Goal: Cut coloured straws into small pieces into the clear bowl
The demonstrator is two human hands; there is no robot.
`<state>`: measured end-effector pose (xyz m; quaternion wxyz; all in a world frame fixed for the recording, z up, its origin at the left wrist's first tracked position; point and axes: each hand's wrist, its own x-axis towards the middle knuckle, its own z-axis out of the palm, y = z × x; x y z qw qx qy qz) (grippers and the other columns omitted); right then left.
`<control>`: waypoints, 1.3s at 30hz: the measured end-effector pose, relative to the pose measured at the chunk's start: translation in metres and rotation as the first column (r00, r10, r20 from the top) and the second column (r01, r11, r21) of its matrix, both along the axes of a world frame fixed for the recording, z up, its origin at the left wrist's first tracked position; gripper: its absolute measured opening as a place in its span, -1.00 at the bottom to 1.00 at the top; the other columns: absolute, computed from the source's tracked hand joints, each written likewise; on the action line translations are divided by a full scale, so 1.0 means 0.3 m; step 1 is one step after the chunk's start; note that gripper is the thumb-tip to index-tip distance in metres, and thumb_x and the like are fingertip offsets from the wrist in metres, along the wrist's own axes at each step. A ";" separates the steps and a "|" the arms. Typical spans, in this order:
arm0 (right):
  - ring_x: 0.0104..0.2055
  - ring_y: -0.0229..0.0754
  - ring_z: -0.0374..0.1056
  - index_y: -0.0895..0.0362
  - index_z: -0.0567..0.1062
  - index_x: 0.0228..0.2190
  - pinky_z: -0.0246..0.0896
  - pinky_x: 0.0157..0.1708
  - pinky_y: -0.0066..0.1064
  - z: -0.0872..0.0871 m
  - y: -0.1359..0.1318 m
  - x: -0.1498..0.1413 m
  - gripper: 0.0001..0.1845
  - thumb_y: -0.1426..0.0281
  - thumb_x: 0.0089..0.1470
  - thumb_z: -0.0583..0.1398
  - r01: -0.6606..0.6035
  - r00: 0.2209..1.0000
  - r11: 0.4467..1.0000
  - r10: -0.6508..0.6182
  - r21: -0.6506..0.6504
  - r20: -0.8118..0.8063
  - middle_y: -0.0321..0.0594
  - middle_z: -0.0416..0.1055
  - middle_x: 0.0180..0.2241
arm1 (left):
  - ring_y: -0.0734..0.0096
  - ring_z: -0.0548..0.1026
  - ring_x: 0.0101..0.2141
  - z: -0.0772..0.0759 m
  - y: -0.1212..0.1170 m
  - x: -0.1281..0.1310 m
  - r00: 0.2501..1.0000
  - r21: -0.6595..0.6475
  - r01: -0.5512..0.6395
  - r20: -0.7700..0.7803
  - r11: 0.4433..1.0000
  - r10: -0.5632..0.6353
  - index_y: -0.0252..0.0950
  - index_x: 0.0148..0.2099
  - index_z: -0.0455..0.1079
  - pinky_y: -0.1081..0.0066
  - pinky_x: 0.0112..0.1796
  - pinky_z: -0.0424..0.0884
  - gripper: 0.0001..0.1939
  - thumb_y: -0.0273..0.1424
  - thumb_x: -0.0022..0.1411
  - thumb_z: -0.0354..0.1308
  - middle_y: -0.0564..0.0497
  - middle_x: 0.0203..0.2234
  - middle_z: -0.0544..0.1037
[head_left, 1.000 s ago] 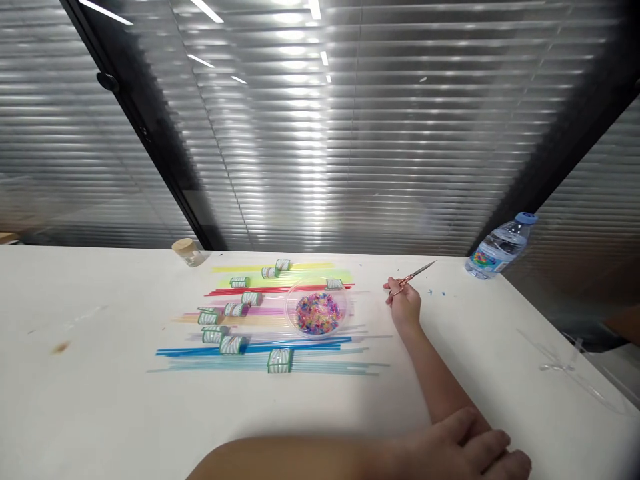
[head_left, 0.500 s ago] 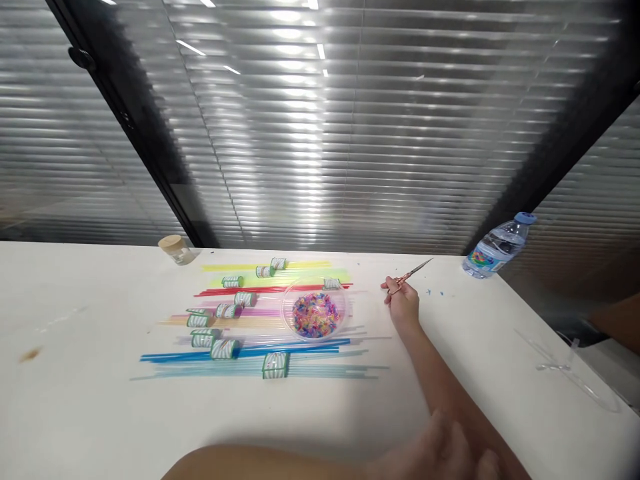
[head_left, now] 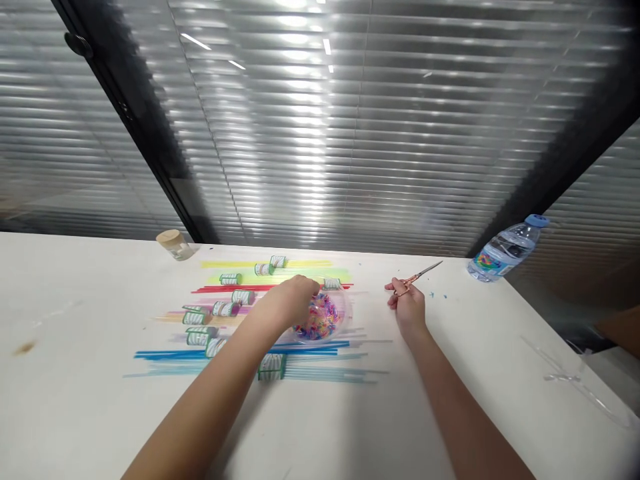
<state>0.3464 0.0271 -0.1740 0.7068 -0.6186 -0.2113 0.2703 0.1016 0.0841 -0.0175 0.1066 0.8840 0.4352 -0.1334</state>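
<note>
My right hand (head_left: 410, 308) is closed round the rose-gold scissors (head_left: 407, 285), which point up and to the right with their blades together. Reaching across the table, my left hand (head_left: 293, 300) is at the left rim of a clear round bowl (head_left: 346, 313). Its fingers are curled down and mostly hidden. Small multicoloured pieces (head_left: 323, 319) fill the bottom of the bowl. Around and under it lie bundles of long thin strips or straws, among them red strips (head_left: 220, 289), blue strips (head_left: 167, 354) and light blue strips (head_left: 330, 375), banded with green-and-white wrappers (head_left: 273, 367).
A water bottle (head_left: 505, 252) with a blue cap stands at the back right. At the back left is a small jar (head_left: 176, 245) with a wooden-looking lid. A clear plastic piece (head_left: 565, 378) lies near the right edge. Blinds (head_left: 300, 133) hang behind the table.
My left hand has moved from my right forearm, forward and left, to the bowl. The scissors stay in my right hand in about the same place.
</note>
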 end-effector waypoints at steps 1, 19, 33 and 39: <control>-0.65 -0.35 0.20 0.18 0.48 -0.49 0.10 -0.65 -0.45 0.002 -0.001 0.000 -0.62 0.09 -0.08 0.31 0.001 1.000 1.000 -0.001 -0.001 -0.001 -0.19 0.48 -0.47 | 0.13 0.55 -0.14 -0.012 -0.003 0.013 1.000 -0.035 0.013 -0.024 0.999 -0.014 -0.21 0.04 0.44 0.41 -0.34 0.42 -0.39 -0.59 -0.13 0.29 -0.13 -0.02 0.49; -0.63 -0.39 0.21 0.20 0.49 -0.49 0.13 -0.63 -0.48 0.014 -0.006 -0.003 -0.61 0.10 -0.10 0.33 0.002 1.000 1.000 -0.002 -0.017 -0.024 -0.17 0.49 -0.39 | 0.24 0.53 -0.35 -0.081 0.045 0.045 0.986 -0.093 0.156 0.069 0.983 -0.150 -0.24 -0.12 0.47 0.42 -0.46 0.28 -0.70 -0.55 0.09 0.07 -0.12 -0.20 0.56; -0.63 -0.40 0.21 0.20 0.48 -0.49 0.12 -0.64 -0.49 0.012 -0.008 -0.002 -0.60 0.09 -0.10 0.34 -0.001 1.000 1.000 0.001 -0.015 -0.019 -0.16 0.50 -0.38 | 0.33 0.50 -0.30 -0.037 0.092 -0.040 0.967 -0.047 0.095 0.242 0.994 -0.081 -0.18 -0.16 0.50 0.45 -0.42 0.23 -0.76 -0.46 0.11 0.11 0.00 -0.21 0.58; -0.63 -0.40 0.21 0.20 0.48 -0.48 0.11 -0.64 -0.49 0.011 -0.007 -0.002 -0.59 0.09 -0.10 0.34 -0.003 1.000 1.000 0.003 -0.014 -0.015 -0.17 0.49 -0.39 | 0.35 0.46 -0.39 -0.015 0.083 -0.038 0.954 -0.009 0.103 0.285 0.995 -0.096 -0.23 -0.36 0.46 0.44 -0.45 0.17 -0.92 -0.37 0.13 0.15 0.01 -0.38 0.56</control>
